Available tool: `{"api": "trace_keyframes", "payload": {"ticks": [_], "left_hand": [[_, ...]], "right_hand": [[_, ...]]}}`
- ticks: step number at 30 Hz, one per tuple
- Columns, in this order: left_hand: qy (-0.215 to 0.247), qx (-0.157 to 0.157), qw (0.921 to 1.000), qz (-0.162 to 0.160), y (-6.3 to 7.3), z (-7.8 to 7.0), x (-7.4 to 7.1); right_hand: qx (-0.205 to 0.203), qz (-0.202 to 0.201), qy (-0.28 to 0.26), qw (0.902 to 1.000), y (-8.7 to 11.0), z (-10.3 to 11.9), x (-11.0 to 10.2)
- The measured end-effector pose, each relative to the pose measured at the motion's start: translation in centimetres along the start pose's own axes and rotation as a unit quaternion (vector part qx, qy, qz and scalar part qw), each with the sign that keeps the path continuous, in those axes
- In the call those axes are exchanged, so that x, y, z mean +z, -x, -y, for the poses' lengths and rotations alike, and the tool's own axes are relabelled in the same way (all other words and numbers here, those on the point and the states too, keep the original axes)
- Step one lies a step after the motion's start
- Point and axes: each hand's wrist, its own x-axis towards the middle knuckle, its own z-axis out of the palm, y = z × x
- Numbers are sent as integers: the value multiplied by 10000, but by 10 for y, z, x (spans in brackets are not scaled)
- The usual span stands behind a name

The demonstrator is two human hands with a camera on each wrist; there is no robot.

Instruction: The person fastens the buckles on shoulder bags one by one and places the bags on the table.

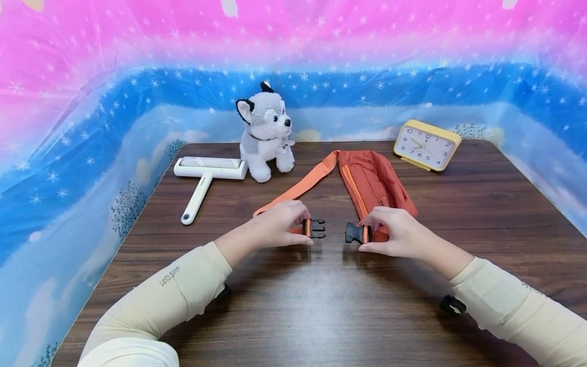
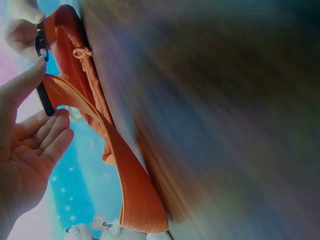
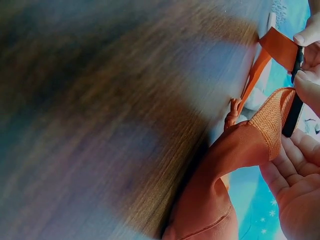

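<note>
An orange-red waist bag point(image 1: 373, 181) lies on the table with its orange strap point(image 1: 298, 188) looping out to the left. My left hand point(image 1: 286, 224) pinches the black pronged buckle half point(image 1: 315, 228) between thumb and fingers. In my right hand point(image 1: 399, 232) is the black socket half of the buckle point(image 1: 356, 233), held by its edges. The two halves face each other above the table, a short gap between them. From the left wrist view, the strap point(image 2: 132, 180) runs from the pronged half and twists downward. The right wrist view shows webbing point(image 3: 272, 120) joining the socket half to the bag.
A grey and white plush husky point(image 1: 266, 135) sits at the back of the wooden table point(image 1: 293, 316). To its left lies a white lint roller point(image 1: 208, 176). A yellow alarm clock point(image 1: 426, 145) stands at the back right. Patterned cloth point(image 1: 344, 86) surrounds the table's far sides.
</note>
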Motion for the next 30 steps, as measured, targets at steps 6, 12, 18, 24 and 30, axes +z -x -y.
{"api": "trace_keyframes", "payload": {"ticks": [6, 12, 18, 24, 30], "left_hand": [[44, 22, 10000, -3, -4, -4, 0], [76, -30, 9999, 90, -6, -6, 0], [112, -8, 9999, 122, -7, -7, 1], [94, 30, 9999, 109, -8, -10, 2], [120, -5, 9998, 150, -8, -11, 3]], "right_hand": [[-58, -44, -36, 10000, -1, -1, 0], [-120, -91, -55, 9999, -1, -2, 3], [-75, -76, -31, 9999, -1, -1, 6], [-35, -48, -40, 10000, -2, 1, 6], [-37, -51, -36, 10000, -3, 2, 7]]}}
